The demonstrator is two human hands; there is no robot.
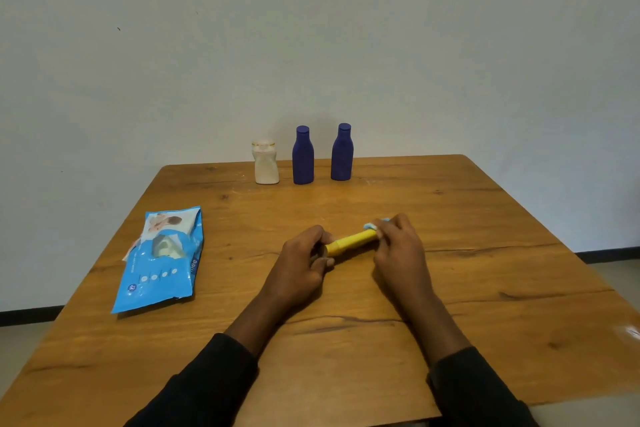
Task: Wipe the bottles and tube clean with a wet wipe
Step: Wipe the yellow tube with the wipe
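Observation:
A yellow tube point(351, 241) lies level between my hands, low over the middle of the wooden table point(485, 211). My left hand point(303, 262) grips its cap end. My right hand point(398, 250) closes on the far end, pressing a small pale blue wet wipe point(372, 225) against the tube. A white bottle point(266, 163) and two dark blue bottles point(303, 156) point(342, 152) stand upright in a row at the table's far edge.
A blue pack of wet wipes point(162, 256) lies flat on the left side of the table with its flap open. A plain wall rises just behind the far edge. The floor shows past the table's left and right edges.

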